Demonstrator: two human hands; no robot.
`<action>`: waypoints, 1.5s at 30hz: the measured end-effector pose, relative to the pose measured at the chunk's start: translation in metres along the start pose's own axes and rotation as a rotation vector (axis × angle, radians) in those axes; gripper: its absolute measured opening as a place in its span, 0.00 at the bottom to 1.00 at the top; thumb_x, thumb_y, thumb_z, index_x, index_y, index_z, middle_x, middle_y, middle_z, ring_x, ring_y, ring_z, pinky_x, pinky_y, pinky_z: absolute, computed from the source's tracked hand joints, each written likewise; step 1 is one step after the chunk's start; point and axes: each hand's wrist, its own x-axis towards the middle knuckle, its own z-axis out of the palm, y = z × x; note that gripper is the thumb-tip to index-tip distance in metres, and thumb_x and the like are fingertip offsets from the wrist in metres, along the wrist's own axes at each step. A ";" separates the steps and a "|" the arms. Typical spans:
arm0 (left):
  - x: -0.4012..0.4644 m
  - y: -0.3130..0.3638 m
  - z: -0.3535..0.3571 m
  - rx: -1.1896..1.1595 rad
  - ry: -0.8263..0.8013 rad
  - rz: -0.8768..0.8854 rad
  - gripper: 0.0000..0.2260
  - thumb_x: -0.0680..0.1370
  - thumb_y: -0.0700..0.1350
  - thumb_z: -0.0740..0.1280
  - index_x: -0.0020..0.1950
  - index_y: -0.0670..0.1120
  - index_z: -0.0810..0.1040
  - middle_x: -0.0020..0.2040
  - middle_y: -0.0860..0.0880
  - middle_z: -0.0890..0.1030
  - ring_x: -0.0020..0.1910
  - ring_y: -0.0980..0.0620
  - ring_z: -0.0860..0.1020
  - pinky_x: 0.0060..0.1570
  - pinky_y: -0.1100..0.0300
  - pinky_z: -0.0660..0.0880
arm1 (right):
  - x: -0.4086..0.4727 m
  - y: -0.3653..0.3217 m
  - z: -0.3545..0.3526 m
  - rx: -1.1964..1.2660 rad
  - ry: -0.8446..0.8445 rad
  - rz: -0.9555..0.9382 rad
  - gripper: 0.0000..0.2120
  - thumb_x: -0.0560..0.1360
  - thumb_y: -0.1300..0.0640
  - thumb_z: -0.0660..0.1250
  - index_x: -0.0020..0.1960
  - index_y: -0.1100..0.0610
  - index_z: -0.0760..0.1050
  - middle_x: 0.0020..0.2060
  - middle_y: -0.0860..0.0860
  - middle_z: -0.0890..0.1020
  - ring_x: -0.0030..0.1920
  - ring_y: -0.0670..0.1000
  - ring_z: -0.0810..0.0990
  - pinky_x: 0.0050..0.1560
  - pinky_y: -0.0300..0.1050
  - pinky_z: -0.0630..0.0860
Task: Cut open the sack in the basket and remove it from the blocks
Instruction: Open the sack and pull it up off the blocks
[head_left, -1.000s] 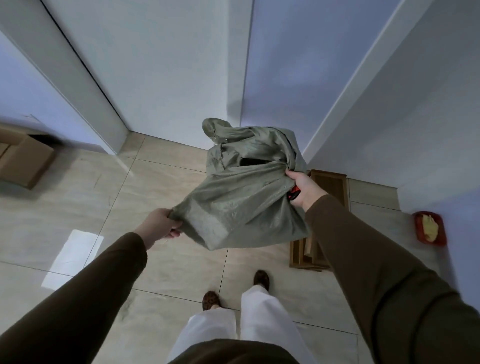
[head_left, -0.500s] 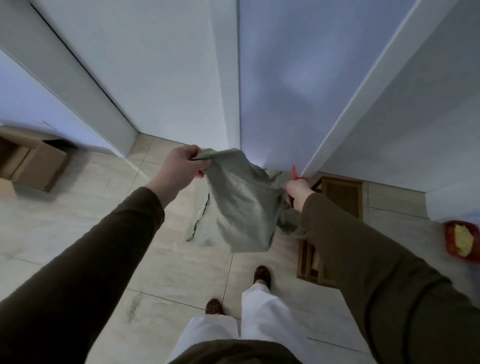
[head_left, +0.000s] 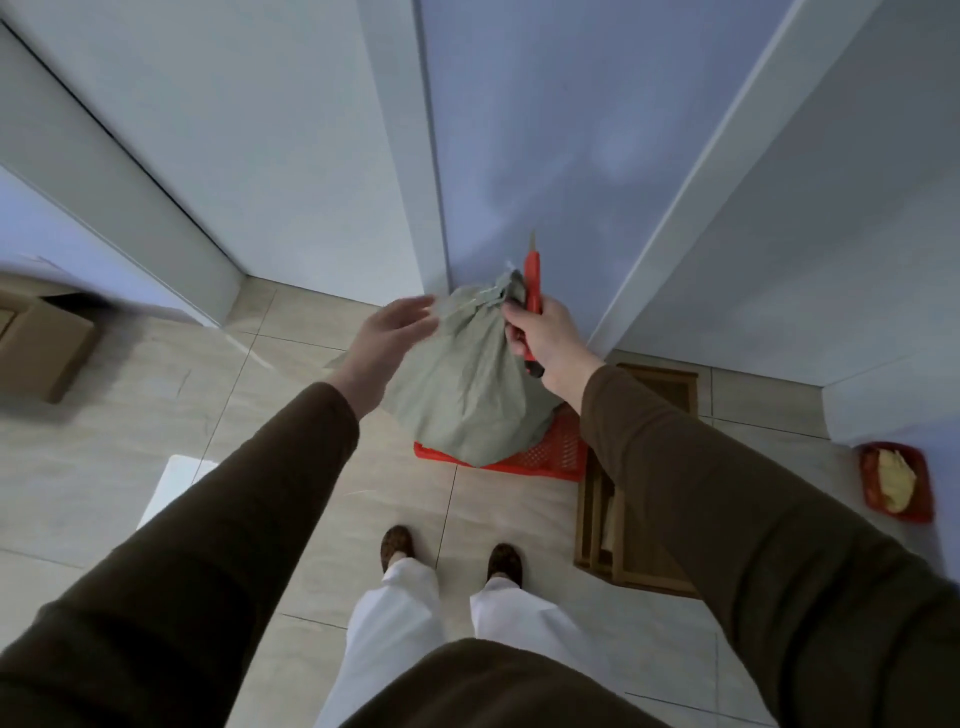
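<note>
Right hand (head_left: 540, 338) is gripping sack (head_left: 467, 395) plus red knife (head_left: 532, 280); left hand (head_left: 387, 338) is hovering open, risking a nick.

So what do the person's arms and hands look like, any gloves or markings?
Both arms wear long dark brown sleeves, plain with no markings, reaching to the wrists. The left hand and right hand are bare: no gloves, rings or watch visible. The left sleeve and right sleeve look loose and softly creased.

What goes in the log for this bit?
right hand: grips sack top and red knife | left hand: open | basket: under sack
</note>
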 end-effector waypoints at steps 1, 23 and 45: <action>0.000 -0.018 -0.014 -0.017 0.098 -0.091 0.15 0.83 0.41 0.69 0.70 0.45 0.79 0.62 0.46 0.81 0.61 0.49 0.78 0.65 0.54 0.71 | 0.001 -0.003 -0.001 0.092 -0.010 0.036 0.11 0.82 0.65 0.66 0.43 0.57 0.72 0.30 0.53 0.73 0.27 0.49 0.70 0.23 0.38 0.65; 0.085 -0.138 -0.078 -0.544 0.557 -0.456 0.24 0.81 0.52 0.72 0.71 0.40 0.76 0.68 0.39 0.81 0.65 0.40 0.81 0.69 0.46 0.77 | -0.020 -0.067 -0.073 0.520 0.079 0.013 0.06 0.85 0.57 0.61 0.54 0.55 0.76 0.38 0.50 0.80 0.30 0.45 0.74 0.51 0.45 0.81; 0.042 0.030 0.079 0.160 -0.385 -0.048 0.17 0.82 0.32 0.64 0.70 0.41 0.81 0.66 0.43 0.82 0.65 0.48 0.80 0.70 0.54 0.75 | 0.001 0.023 -0.044 -0.129 0.204 0.057 0.20 0.79 0.64 0.73 0.70 0.56 0.78 0.49 0.49 0.85 0.51 0.51 0.83 0.52 0.44 0.80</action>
